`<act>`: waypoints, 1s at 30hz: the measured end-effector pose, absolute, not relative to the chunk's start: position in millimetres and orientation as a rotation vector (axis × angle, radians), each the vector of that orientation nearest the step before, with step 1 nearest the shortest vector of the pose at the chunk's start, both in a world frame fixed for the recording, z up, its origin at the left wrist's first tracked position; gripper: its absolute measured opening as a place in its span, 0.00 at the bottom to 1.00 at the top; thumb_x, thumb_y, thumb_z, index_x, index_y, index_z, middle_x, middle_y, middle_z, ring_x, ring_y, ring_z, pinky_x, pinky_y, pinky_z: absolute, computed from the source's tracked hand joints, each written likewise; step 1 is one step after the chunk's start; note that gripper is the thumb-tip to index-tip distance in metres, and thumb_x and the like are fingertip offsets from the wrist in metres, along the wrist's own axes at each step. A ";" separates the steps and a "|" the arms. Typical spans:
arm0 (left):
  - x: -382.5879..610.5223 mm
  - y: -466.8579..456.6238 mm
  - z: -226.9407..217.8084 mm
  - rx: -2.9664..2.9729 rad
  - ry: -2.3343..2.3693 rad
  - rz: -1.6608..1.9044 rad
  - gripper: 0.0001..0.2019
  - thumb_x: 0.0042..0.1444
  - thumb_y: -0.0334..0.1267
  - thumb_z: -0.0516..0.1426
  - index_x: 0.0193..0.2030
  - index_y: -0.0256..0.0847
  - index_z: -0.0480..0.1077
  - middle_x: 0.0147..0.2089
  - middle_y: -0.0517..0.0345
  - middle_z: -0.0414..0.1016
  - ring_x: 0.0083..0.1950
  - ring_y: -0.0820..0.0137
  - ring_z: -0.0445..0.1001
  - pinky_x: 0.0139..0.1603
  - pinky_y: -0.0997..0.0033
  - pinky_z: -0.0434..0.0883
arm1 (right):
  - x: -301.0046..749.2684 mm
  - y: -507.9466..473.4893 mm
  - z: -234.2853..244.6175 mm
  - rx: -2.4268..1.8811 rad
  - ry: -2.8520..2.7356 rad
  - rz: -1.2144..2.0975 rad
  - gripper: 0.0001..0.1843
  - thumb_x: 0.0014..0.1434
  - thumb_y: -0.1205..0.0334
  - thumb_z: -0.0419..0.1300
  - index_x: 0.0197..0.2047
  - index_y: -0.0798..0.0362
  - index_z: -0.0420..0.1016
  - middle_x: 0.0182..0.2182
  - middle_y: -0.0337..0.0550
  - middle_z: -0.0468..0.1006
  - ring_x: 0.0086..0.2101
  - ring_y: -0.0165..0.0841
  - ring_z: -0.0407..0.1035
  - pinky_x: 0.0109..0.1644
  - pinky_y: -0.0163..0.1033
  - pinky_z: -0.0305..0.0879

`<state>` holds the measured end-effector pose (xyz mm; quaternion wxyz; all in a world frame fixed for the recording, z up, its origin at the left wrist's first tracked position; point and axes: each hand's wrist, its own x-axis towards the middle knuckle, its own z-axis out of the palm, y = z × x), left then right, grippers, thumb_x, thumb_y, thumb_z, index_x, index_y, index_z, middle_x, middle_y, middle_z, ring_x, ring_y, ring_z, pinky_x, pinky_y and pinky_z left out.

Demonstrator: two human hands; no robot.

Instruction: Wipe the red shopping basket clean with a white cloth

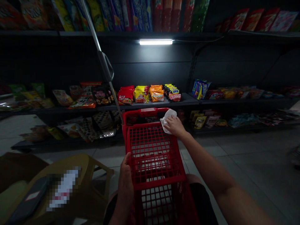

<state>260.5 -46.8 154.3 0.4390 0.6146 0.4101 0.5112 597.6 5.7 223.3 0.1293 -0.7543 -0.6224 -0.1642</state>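
I count one red plastic lattice-sided shopping cart (161, 182) and one crumpled white cloth (169, 113) at its far right corner. My right hand (176, 126) has its fingers bent over the cloth; my left hand (126, 179), nearly flat, rests along the cart's left side.

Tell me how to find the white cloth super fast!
Look for the big red cart in the middle. At its far right corner, the right hand holds the white cloth. It's pale and crumpled, unlike the stiff red bars beside it.
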 end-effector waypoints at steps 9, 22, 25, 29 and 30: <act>259.0 -48.0 152.9 1.539 1.025 1.267 0.28 0.68 0.56 0.42 0.69 0.45 0.59 0.71 0.52 0.60 0.72 0.63 0.57 0.74 0.56 0.53 | 556.0 -35.4 190.8 -2.124 -1.741 -0.374 0.16 0.68 0.59 0.53 0.56 0.46 0.74 0.52 0.44 0.78 0.52 0.42 0.65 0.58 0.46 0.55; 258.9 -47.4 150.9 1.546 0.981 1.284 0.28 0.68 0.56 0.42 0.68 0.45 0.59 0.72 0.51 0.59 0.72 0.64 0.58 0.73 0.58 0.55 | 426.7 -115.4 182.0 -1.533 -2.135 0.000 0.16 0.67 0.62 0.56 0.57 0.42 0.73 0.53 0.40 0.77 0.48 0.37 0.66 0.55 0.43 0.63; 259.3 -49.1 154.3 1.527 0.999 1.262 0.28 0.68 0.55 0.41 0.68 0.45 0.59 0.71 0.52 0.60 0.72 0.64 0.58 0.74 0.56 0.54 | 450.9 -120.0 184.9 -1.577 -2.056 0.037 0.19 0.65 0.67 0.59 0.57 0.41 0.74 0.54 0.39 0.77 0.49 0.36 0.66 0.55 0.43 0.64; 260.4 -51.1 158.5 1.529 1.030 1.237 0.28 0.68 0.56 0.41 0.67 0.46 0.60 0.71 0.53 0.60 0.73 0.63 0.56 0.74 0.54 0.52 | 486.3 -132.9 174.7 -1.738 -1.880 0.000 0.25 0.58 0.75 0.61 0.55 0.42 0.75 0.53 0.40 0.77 0.48 0.37 0.68 0.54 0.45 0.66; 260.8 -51.1 159.2 1.529 1.041 1.234 0.28 0.68 0.57 0.41 0.67 0.47 0.61 0.71 0.53 0.60 0.73 0.63 0.56 0.74 0.54 0.53 | 492.1 -136.2 170.9 -1.754 -1.850 -0.005 0.26 0.57 0.77 0.61 0.55 0.42 0.75 0.52 0.40 0.77 0.48 0.37 0.68 0.53 0.45 0.67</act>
